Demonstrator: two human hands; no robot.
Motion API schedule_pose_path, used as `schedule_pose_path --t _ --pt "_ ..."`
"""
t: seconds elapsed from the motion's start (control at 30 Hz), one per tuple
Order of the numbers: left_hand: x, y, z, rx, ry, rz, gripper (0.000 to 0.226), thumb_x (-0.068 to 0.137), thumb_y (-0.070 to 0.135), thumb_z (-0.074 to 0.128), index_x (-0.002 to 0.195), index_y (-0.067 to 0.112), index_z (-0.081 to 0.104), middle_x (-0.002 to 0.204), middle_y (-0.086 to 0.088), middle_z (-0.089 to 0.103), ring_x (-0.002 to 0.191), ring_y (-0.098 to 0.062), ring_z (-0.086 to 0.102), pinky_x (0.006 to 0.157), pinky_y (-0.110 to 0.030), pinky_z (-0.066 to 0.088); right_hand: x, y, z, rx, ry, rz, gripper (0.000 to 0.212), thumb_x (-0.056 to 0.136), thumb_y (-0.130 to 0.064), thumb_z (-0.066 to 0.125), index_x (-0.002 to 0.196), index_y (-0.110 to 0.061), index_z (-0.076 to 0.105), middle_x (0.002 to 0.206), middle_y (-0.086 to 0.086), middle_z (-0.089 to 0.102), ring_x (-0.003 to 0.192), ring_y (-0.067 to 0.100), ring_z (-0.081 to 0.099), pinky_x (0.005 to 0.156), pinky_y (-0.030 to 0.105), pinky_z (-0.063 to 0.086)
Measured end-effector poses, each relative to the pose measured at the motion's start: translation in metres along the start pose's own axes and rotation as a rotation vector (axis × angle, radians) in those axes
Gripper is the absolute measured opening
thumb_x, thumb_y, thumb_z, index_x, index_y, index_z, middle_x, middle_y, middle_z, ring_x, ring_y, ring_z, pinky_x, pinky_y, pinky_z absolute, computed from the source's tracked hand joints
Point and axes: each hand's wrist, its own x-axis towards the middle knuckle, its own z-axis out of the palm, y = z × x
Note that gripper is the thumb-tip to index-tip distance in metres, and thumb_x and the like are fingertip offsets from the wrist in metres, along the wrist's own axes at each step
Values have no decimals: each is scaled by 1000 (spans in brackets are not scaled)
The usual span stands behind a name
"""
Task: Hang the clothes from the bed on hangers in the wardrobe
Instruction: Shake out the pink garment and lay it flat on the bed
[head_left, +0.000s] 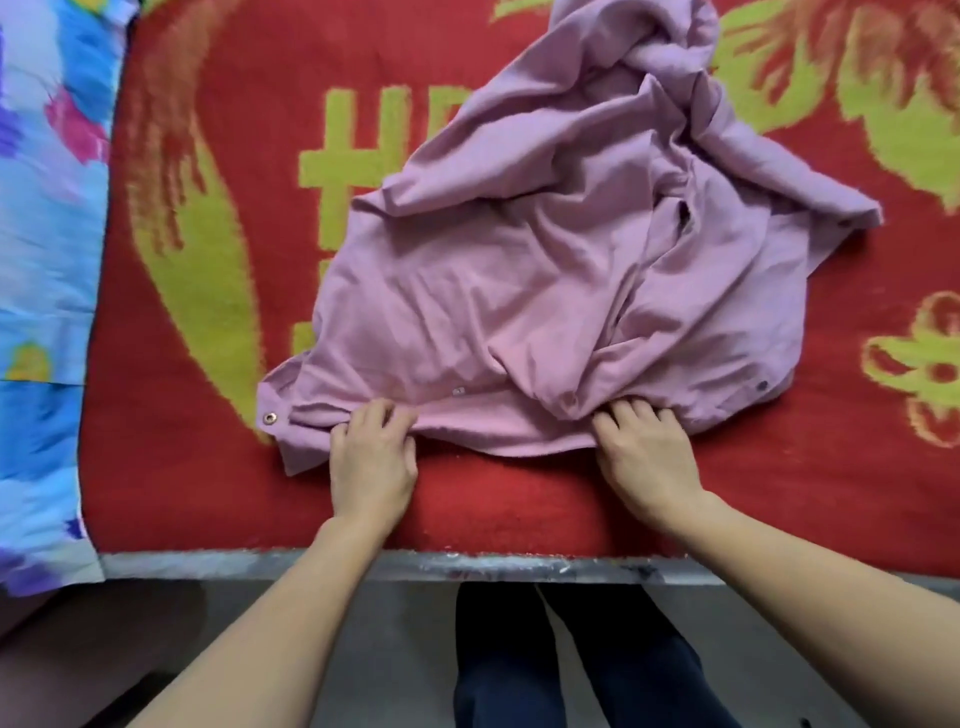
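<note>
Across the red-and-yellow woven bed blanket (208, 493), a crumpled mauve snap-fastened jacket (519, 270) sprawls from centre toward one o'clock. Left hand (371, 457) at seven and right hand (644, 457) at five o'clock pinch its near hem; hanging apparently not started.

L grip (371, 457) & R grip (647, 454): both palm-down, curled, pinching, set apart.

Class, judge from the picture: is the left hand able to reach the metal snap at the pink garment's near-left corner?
Probably yes: the metal snap lies uncovered just beside the left hand, though its fingers grip the hem of the pink garment.
</note>
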Motion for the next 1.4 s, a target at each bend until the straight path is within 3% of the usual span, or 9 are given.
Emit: schedule_pose_path --t 0.23,0.4,0.57,0.77,0.87,1.07,1.2,1.3,1.4 --pt "-5 4 -56 -335 -150 -88 17 95 20 46 79 15 50 81 -19 66 81 -41 61 66 -42 44 33 18 -64 518 -153 422 14 92 -26 49 85 -19 59 98 13 69 94 37 62 70 42 45" --pt "-40 8 -143 -253 -102 166 38 83 58 57 80 25 39 78 -3 60 84 -30 57 63 -35 38 -4 15 -160 565 38 420 29 91 -35 54 68 -18 46 72 6 60 84 36 61 63 38 37" --pt "-56 5 -225 -224 28 331 40 72 29 71 77 25 32 71 5 55 72 -28 58 55 -29 26 -51 19 -266 389 33 272 53 62 -73 63 86 -27 52 79 -3 65 84 26 62 60 33 35" --pt "-68 29 -339 -222 213 472 24 65 29 62 78 23 42 75 3 53 71 -32 60 53 -36 41 -99 32 -373 373 246 308 25 76 -41 68 83 -19 60 87 5 69 91 34 62 60 35 37" --pt "-83 44 -396 -287 371 457 24 71 39 48 75 17 54 67 -4 61 71 -36 62 54 -38 45 -125 43 -433 462 456 308 36 75 -53 65 77 -17 67 83 7 69 84 33 63 62 35 40" --pt "-154 69 -487 -485 540 347 26 59 39 70 69 16 63 59 -4 61 62 -27 61 57 -40 46 -197 31 -520 530 773 331 34 70 -48 59 81 -18 70 82 8 71 84 34 64 67 37 48" --pt "-212 76 -536 -599 574 414 29 60 40 73 70 15 62 60 -4 61 55 -12 50 55 -34 46 -253 23 -575 795 919 299 23 65 -37 64 75 -17 70 63 1 68 65 21 66 61 40 53" --pt "-249 85 -579 -662 668 463 27 64 39 74 77 16 66 64 -5 65 60 -7 49 55 -28 43 -286 11 -622 945 1023 188 4 75 -23 70 72 -22 69 57 -10 62 50 -5 53 53 20 45" --pt "-279 92 -623 -642 812 462 18 72 25 80 73 17 64 63 -4 64 54 -2 49 52 -22 39 -317 -1 -669 1067 1115 94 14 74 -13 76 68 -24 69 61 -9 62 52 -5 50 54 17 43"
